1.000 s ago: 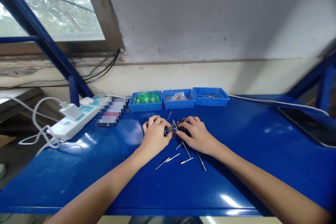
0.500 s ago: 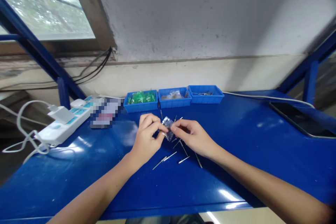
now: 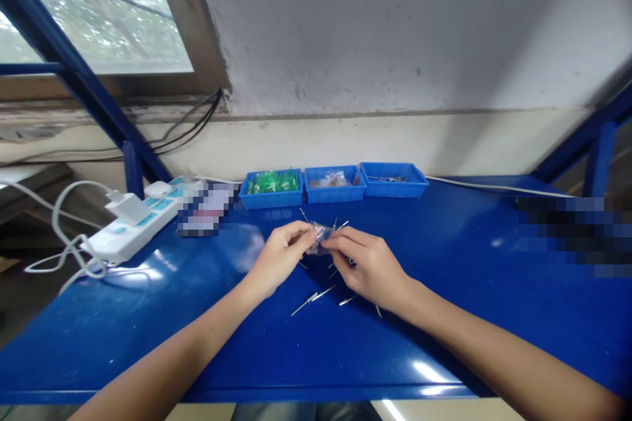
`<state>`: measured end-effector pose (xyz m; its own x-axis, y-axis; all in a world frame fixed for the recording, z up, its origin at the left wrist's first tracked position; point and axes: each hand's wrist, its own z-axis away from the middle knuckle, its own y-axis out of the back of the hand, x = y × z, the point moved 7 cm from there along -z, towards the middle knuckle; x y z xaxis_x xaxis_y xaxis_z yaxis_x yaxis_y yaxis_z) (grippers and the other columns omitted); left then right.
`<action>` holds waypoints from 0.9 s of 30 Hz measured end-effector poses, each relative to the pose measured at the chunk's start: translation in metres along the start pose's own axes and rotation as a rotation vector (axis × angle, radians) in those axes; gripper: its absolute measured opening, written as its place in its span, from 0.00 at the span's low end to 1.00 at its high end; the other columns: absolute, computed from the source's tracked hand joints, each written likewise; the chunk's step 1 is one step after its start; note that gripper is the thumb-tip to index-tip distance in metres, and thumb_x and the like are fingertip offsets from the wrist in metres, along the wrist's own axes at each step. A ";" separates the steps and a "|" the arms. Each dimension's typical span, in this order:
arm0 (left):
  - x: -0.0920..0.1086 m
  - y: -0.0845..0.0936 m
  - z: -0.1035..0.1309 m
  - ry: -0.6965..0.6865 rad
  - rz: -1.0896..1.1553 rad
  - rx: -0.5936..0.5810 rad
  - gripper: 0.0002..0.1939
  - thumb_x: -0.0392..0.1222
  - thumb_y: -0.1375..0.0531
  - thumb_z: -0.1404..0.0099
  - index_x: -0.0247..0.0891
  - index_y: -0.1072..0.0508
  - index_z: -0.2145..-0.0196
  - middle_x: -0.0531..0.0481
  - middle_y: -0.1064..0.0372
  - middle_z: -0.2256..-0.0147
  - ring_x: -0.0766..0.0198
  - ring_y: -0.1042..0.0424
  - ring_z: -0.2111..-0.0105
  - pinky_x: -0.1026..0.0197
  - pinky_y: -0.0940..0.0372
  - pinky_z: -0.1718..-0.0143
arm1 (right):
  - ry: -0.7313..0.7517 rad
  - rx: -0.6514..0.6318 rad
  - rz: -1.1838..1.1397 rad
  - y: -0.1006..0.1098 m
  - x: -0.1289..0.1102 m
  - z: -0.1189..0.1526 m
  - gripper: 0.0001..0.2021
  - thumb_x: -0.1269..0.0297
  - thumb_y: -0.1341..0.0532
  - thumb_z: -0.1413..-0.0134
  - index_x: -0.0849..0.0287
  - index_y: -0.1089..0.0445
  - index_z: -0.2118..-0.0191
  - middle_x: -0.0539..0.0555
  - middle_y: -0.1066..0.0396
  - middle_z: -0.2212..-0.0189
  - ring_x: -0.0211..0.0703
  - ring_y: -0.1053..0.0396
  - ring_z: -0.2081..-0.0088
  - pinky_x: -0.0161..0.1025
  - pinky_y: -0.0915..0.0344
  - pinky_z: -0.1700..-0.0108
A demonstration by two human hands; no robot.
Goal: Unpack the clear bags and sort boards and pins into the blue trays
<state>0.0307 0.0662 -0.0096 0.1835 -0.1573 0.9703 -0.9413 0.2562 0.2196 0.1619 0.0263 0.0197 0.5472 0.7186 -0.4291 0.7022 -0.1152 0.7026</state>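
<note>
A small clear plastic bag (image 3: 318, 237) is pinched between both hands above the blue table; its contents are too small to make out. My left hand (image 3: 284, 251) grips the bag's left side with thumb and fingers. From the right, my right hand (image 3: 368, 263) holds its other side, fingers pressed together. Several metal rivets lie on the table beneath and around the hands, among them a pair (image 3: 313, 298) nearer the front and one (image 3: 347, 300) partly under my right hand.
Three blue bins stand by the wall: one with green packets (image 3: 271, 198), one with clear bags (image 3: 336, 195), one with metal rivets (image 3: 395, 189). A white power strip (image 3: 116, 237) with cables lies left. Blurred-out items lie at left and right.
My left fingers have closed in around the bag, which now looks more bunched and narrower. My right hand has curled in closer over it. The view has shifted slightly.
</note>
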 end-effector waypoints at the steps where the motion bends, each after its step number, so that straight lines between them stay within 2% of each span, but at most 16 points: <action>1: 0.001 0.002 0.000 -0.023 0.006 0.031 0.11 0.48 0.43 0.39 0.37 0.29 0.67 0.51 0.31 0.71 0.65 0.34 0.72 0.62 0.38 0.68 | -0.033 0.015 -0.066 0.001 0.002 -0.001 0.11 0.73 0.48 0.44 0.56 0.32 0.60 0.55 0.29 0.62 0.41 0.30 0.62 0.38 0.35 0.60; 4: 0.007 0.004 0.001 -0.103 -0.004 0.091 0.09 0.44 0.41 0.41 0.39 0.30 0.63 0.50 0.29 0.67 0.63 0.31 0.68 0.60 0.37 0.64 | -0.212 0.113 -0.332 0.004 0.015 -0.003 0.11 0.68 0.44 0.46 0.56 0.38 0.56 0.54 0.30 0.62 0.40 0.30 0.62 0.38 0.33 0.62; 6: 0.009 0.001 0.002 -0.135 -0.032 0.057 0.10 0.44 0.41 0.41 0.39 0.30 0.61 0.49 0.28 0.66 0.62 0.29 0.66 0.59 0.36 0.62 | -0.283 0.157 -0.453 0.004 0.019 -0.005 0.13 0.65 0.42 0.46 0.56 0.41 0.54 0.52 0.30 0.66 0.39 0.30 0.66 0.37 0.33 0.65; 9: 0.015 0.003 0.002 -0.202 -0.175 0.015 0.09 0.43 0.43 0.39 0.40 0.29 0.62 0.49 0.28 0.66 0.61 0.29 0.66 0.59 0.35 0.63 | -0.234 0.152 -0.341 0.015 0.011 -0.013 0.06 0.66 0.43 0.46 0.57 0.36 0.61 0.49 0.31 0.73 0.36 0.32 0.72 0.35 0.36 0.70; 11: 0.022 0.012 0.001 -0.266 -0.367 0.006 0.07 0.43 0.44 0.38 0.41 0.28 0.63 0.49 0.28 0.66 0.61 0.30 0.66 0.58 0.35 0.63 | -0.156 0.244 -0.149 0.040 0.004 -0.023 0.03 0.67 0.44 0.46 0.57 0.33 0.67 0.49 0.31 0.74 0.36 0.34 0.73 0.35 0.37 0.71; 13: 0.028 0.026 0.000 -0.306 -0.560 -0.027 0.08 0.43 0.46 0.37 0.42 0.27 0.64 0.49 0.29 0.66 0.61 0.31 0.66 0.58 0.36 0.63 | -0.089 0.462 0.045 0.080 0.002 -0.031 0.03 0.67 0.44 0.45 0.56 0.33 0.67 0.51 0.31 0.72 0.38 0.34 0.71 0.37 0.37 0.69; 15: 0.029 0.039 -0.001 -0.303 -0.674 -0.105 0.08 0.43 0.45 0.37 0.44 0.27 0.64 0.49 0.29 0.64 0.60 0.31 0.64 0.59 0.37 0.63 | -0.055 0.736 0.206 0.119 0.005 -0.035 0.04 0.67 0.45 0.44 0.57 0.33 0.64 0.53 0.32 0.69 0.40 0.34 0.69 0.40 0.37 0.66; 16: 0.027 0.043 0.000 -0.288 -0.721 -0.157 0.08 0.44 0.44 0.38 0.44 0.28 0.63 0.49 0.30 0.63 0.60 0.32 0.63 0.59 0.37 0.63 | -0.047 0.839 0.255 0.132 0.010 -0.036 0.05 0.66 0.45 0.43 0.57 0.34 0.62 0.54 0.32 0.67 0.42 0.34 0.67 0.41 0.37 0.65; 17: 0.024 0.046 0.000 -0.265 -0.764 -0.213 0.08 0.45 0.42 0.40 0.44 0.28 0.62 0.50 0.31 0.62 0.59 0.32 0.62 0.59 0.38 0.62 | -0.038 0.862 0.292 0.137 0.016 -0.040 0.06 0.66 0.46 0.43 0.57 0.34 0.60 0.55 0.33 0.66 0.43 0.34 0.65 0.42 0.36 0.64; 18: 0.020 0.046 0.001 -0.242 -0.802 -0.264 0.10 0.46 0.41 0.41 0.45 0.28 0.61 0.50 0.32 0.62 0.59 0.32 0.62 0.59 0.38 0.63 | -0.023 0.808 0.319 0.134 0.024 -0.044 0.08 0.67 0.46 0.43 0.57 0.34 0.59 0.56 0.33 0.65 0.45 0.34 0.63 0.43 0.36 0.62; 19: 0.016 0.044 0.003 -0.220 -0.835 -0.314 0.10 0.46 0.40 0.41 0.45 0.29 0.60 0.50 0.32 0.62 0.59 0.32 0.62 0.60 0.38 0.63 | -0.006 0.686 0.338 0.124 0.032 -0.049 0.09 0.67 0.46 0.43 0.57 0.34 0.58 0.56 0.33 0.64 0.46 0.35 0.61 0.45 0.36 0.61; 21: 0.008 0.035 0.005 -0.201 -0.867 -0.383 0.07 0.44 0.42 0.39 0.45 0.29 0.62 0.51 0.34 0.63 0.61 0.33 0.65 0.61 0.39 0.64 | 0.022 0.340 0.359 0.087 0.046 -0.051 0.10 0.67 0.44 0.45 0.56 0.33 0.57 0.56 0.32 0.64 0.49 0.35 0.58 0.49 0.38 0.56; 22: 0.006 0.029 0.006 -0.204 -0.872 -0.404 0.05 0.42 0.44 0.37 0.44 0.29 0.63 0.52 0.35 0.63 0.63 0.33 0.66 0.61 0.39 0.65 | 0.007 0.229 0.356 0.068 0.051 -0.046 0.11 0.66 0.43 0.46 0.56 0.32 0.56 0.57 0.32 0.63 0.51 0.36 0.57 0.51 0.38 0.55; 24: 0.004 0.018 0.007 -0.228 -0.872 -0.382 0.05 0.39 0.46 0.36 0.42 0.30 0.66 0.51 0.36 0.62 0.63 0.33 0.66 0.61 0.40 0.64 | -0.070 0.164 0.311 0.043 0.057 -0.029 0.11 0.66 0.43 0.45 0.58 0.32 0.56 0.58 0.33 0.63 0.50 0.36 0.58 0.50 0.37 0.56; 27: 0.008 0.006 0.007 -0.299 -0.844 -0.273 0.06 0.38 0.48 0.35 0.40 0.32 0.67 0.50 0.35 0.63 0.60 0.34 0.62 0.59 0.41 0.61 | -0.107 0.102 0.205 0.019 0.045 -0.012 0.09 0.64 0.44 0.43 0.59 0.32 0.58 0.56 0.32 0.66 0.47 0.36 0.61 0.47 0.37 0.57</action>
<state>0.0247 0.0601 -0.0015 0.6598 -0.6224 0.4211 -0.4236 0.1548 0.8925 0.1944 0.0647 0.0212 0.7244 0.5971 -0.3446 0.6107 -0.3237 0.7227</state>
